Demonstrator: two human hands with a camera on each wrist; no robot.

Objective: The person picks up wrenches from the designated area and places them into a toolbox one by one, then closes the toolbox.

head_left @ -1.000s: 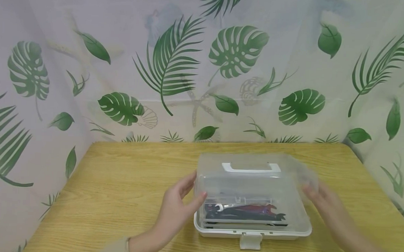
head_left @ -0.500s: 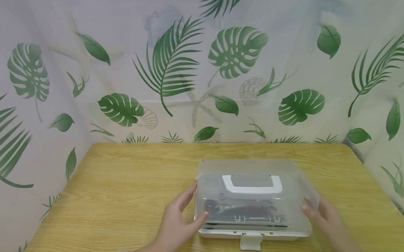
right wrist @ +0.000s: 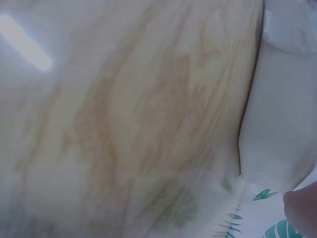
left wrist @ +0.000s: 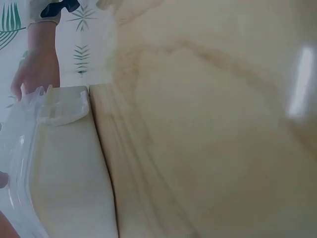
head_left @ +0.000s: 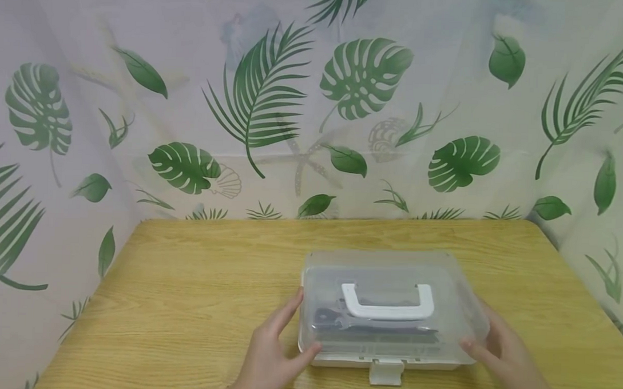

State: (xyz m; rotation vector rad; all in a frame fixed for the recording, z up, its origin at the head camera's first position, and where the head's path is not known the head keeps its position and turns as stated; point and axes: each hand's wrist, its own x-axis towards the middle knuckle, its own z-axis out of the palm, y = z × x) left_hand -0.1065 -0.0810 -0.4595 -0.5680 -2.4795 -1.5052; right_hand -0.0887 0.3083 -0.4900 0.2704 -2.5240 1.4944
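A plastic toolbox (head_left: 391,266) with a clear lid and a white base stands on the wooden table (head_left: 200,282). The lid lies down flat, its white handle (head_left: 387,303) on top. Dark tools and a wrench (head_left: 338,320) show through it. My left hand (head_left: 275,342) touches the lid's front left corner, thumb on the front edge and straight fingers along the side. My right hand (head_left: 496,350) rests the same way on the front right corner. The white latch (head_left: 386,371) hangs loose at the front. The left wrist view shows the base (left wrist: 69,168) and latch (left wrist: 62,106).
A curtain with green leaf prints (head_left: 263,101) surrounds the table at the back and on both sides. Bare wood lies left of and behind the box. The right wrist view shows blurred table wood (right wrist: 124,109) and the box's white base (right wrist: 282,124).
The clear lid has swung down from a raised tilt to flat on the base. Both hands followed it down and toward the front corners.
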